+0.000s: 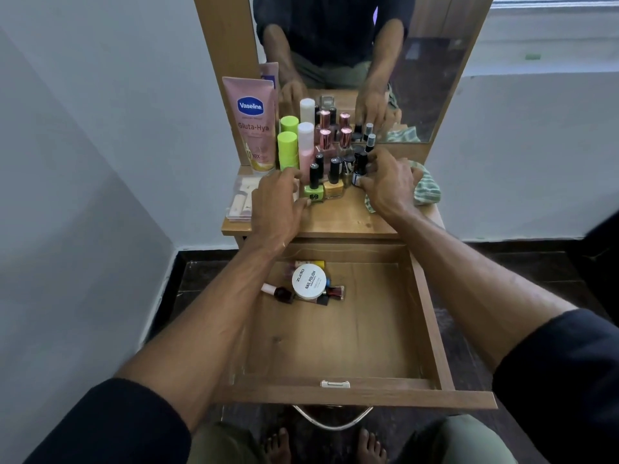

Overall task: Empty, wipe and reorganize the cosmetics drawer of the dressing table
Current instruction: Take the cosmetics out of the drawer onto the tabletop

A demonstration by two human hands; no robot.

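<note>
Left hand (279, 204) cups the green bottle (314, 192); right hand (390, 185) pinches a dark bottle (361, 169) beside the cloth (427, 189). Hands apart, flanking the cluster, probably to gather it. Drawer (432, 316) open below, holding only a jar (308, 281) and a few polishes.

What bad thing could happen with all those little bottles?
The nail polish bottles stand packed close on the tabletop, so either hand reaching in might knock several over. The green polish stands nearest the front, above the open drawer, and could tumble in. The right hand grips a small bottle that might slip.
</note>
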